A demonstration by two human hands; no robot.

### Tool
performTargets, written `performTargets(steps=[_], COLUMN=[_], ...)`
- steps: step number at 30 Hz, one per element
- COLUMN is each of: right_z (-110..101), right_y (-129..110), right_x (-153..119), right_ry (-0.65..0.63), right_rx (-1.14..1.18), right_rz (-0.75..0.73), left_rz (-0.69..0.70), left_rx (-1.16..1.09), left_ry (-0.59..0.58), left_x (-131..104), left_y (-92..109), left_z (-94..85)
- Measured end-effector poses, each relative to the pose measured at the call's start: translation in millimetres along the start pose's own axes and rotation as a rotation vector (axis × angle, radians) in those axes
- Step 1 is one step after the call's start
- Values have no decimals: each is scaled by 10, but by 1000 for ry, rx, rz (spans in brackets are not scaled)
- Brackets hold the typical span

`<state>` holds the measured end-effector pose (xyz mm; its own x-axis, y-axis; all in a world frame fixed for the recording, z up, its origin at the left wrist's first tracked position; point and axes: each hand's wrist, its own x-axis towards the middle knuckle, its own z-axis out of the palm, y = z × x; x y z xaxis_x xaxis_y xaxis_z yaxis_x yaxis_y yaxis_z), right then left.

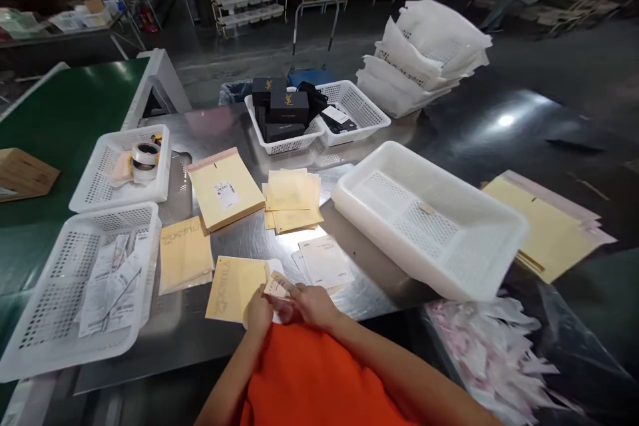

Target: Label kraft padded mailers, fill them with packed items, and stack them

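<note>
Both hands meet close to my body at the table's front edge. My left hand and my right hand are closed on a small pale packet with a printed label, one at each side. Just left of it lies a yellow envelope with handwriting. White printed papers rest beyond my right hand. Farther back are a stack of small yellow envelopes and a thick pile of yellow mailers bearing a label. Another written envelope sits at the left.
A large white basket stands at the right, beside yellow mailers. Two white baskets line the left, by a green conveyor. Black boxes fill a basket behind. Film scraps lie at lower right.
</note>
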<state>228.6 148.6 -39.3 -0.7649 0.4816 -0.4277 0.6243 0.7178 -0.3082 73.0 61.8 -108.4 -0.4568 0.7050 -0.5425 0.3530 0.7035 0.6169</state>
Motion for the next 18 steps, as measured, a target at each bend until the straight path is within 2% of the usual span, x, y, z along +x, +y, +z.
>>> performTargets(steps=[4, 7, 12, 18], right_z=[74, 109, 17, -303], right_y=[1, -38, -128, 13], right_x=[44, 50, 97, 179], right_ry=[-71, -80, -42, 112], right_rx=[-112, -153, -131, -41], right_rz=[-39, -59, -155, -118], left_rz=[37, 33, 173, 303], left_rx=[17, 35, 173, 290], left_ry=[-33, -2, 44, -42], left_x=[32, 19, -109, -411], left_y=[-50, -7, 283, 653], left_z=[-84, -192, -305, -297])
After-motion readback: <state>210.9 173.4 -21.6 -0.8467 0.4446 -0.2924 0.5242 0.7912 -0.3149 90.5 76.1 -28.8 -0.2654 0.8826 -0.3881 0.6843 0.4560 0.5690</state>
